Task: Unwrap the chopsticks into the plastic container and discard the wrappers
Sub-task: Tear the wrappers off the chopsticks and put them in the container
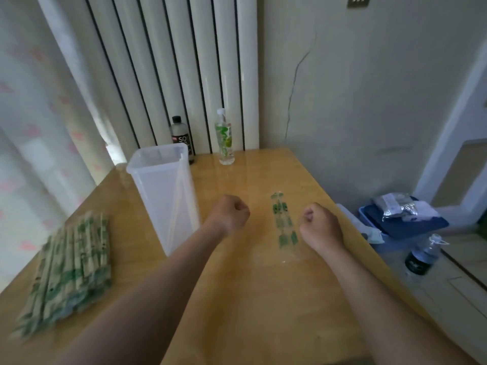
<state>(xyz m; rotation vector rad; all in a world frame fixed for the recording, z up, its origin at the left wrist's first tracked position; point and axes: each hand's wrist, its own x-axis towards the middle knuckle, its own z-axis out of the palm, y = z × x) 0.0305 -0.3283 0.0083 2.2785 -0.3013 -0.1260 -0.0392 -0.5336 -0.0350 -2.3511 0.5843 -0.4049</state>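
Left hand (232,212) and right hand (320,225) fisted, holding nothing, flanking wrapper (284,225) flat on table (250,299); plastic container (163,193) at left hand's 10 o'clock, wrapped chopsticks (68,272) at 8 o'clock.

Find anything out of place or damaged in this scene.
A seemingly empty wrapper lies loose on the table between the left hand and right hand, not yet discarded. A long crack runs down the wall behind.

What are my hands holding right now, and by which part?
Nothing that shows: the left hand and right hand are both empty fists, and the wrapper lies loose on the table between them.
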